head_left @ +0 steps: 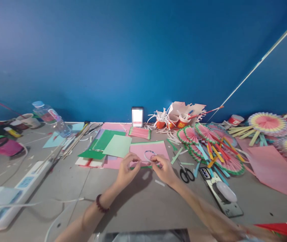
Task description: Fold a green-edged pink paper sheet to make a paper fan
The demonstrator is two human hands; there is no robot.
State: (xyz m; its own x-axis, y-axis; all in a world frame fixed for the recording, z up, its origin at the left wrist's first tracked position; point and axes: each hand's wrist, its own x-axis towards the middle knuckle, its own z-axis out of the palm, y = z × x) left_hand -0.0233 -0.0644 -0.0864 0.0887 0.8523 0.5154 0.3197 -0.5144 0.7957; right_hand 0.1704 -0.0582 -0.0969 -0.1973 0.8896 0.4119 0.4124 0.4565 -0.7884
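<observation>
My right hand (pixel 163 169) pinches a thin whitish ring (pixel 150 153), which looks like a narrow roll of tape; I cannot tell for sure. The ring stands over a pink sheet of paper (pixel 156 147). Close by on the left, my left hand (pixel 129 168) has thumb and forefinger pressed together. Whatever those fingertips hold is too small to make out. Beside the left hand, a pale green sheet (pixel 118 146) lies on darker green paper (pixel 100 143). Black-handled scissors (pixel 187 174) rest to the right of my right hand, and a small white strip (pixel 160 183) lies below it.
Pink-and-green folded paper fans (pixel 209 134) and coloured strips crowd the right side, near a phone (pixel 221 191). Red paper cups (pixel 182 121) and a small upright screen (pixel 137 117) stand along the blue wall. At left are a tilted bottle (pixel 50 116), wooden sticks (pixel 76 141) and a power strip (pixel 22 188).
</observation>
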